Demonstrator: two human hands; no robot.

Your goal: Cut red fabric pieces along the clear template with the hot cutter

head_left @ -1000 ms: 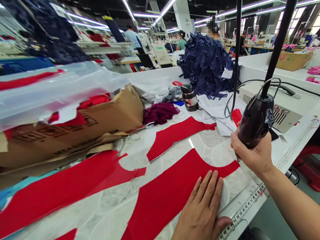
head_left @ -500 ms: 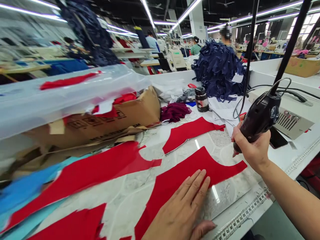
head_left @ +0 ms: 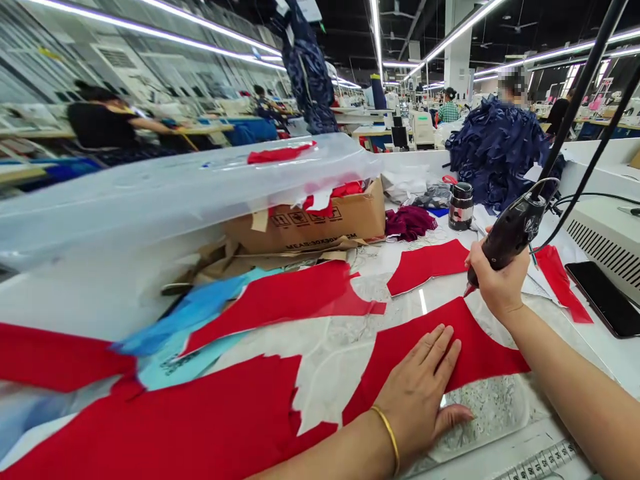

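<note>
I observe the work through the head camera. My two hands are set apart from each other, right of centre in the frame.

Right hand (head_left: 503, 283): wrapped around the body of a black handheld corded tool (head_left: 507, 237). The tool is tilted, with its pointed reddish tip directed down at the upper corner of a red fabric panel (head_left: 483, 343). I cannot tell whether the tip touches the cloth.

Left hand (head_left: 420, 387): laid flat, palm down, fingers extended on the same panel, thumb spread toward the right. A gold bangle (head_left: 388, 430) encircles the wrist.

The panel lies on the worktop (head_left: 603, 347), right of centre in the lower half. A smaller red panel (head_left: 427, 265) lies just above it; another red piece (head_left: 295, 303) lies near the centre, and a large red cloth (head_left: 200, 420) covers the lower left.

Adjacent items: a smartphone (head_left: 606, 299) at the right edge, a printed cardboard box (head_left: 320, 230) above centre, and a heap of navy fabric strips (head_left: 500, 153) at upper right.
</note>
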